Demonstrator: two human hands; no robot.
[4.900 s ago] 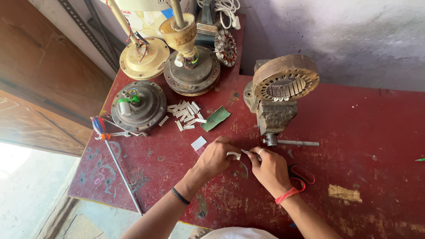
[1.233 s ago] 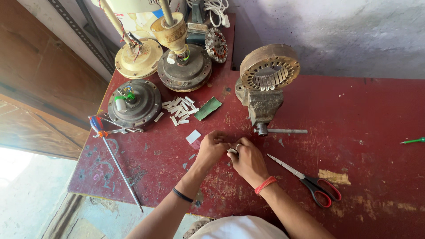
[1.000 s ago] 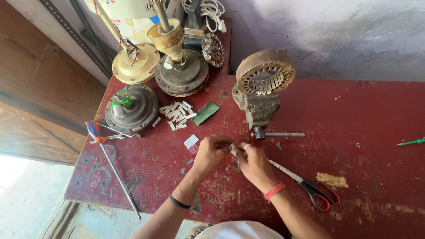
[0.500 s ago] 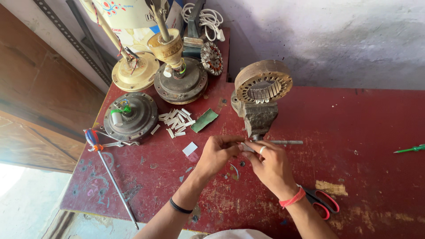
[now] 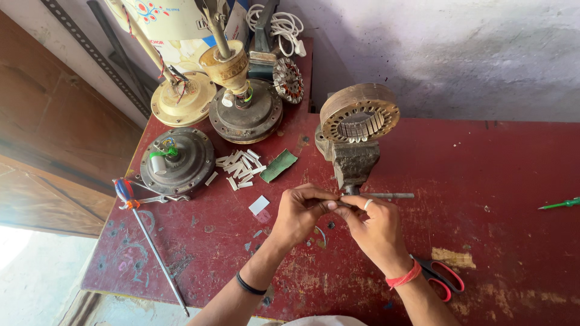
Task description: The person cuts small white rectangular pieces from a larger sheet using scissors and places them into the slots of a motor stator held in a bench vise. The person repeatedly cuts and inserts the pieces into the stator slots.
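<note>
Small pale strip (image 5: 336,204) between left hand (image 5: 300,212) and right hand (image 5: 376,226)

On the desk (image 5: 495,181) the vise (image 5: 353,160) stands at center with the stator (image 5: 359,118) on it — fan motors (image 5: 244,111) at 10 o'clock, scissors (image 5: 441,278) at 5 o'clock, screwdriver (image 5: 559,204) at 3 o'clock, paper strips (image 5: 240,169) just left of the vise.
</note>
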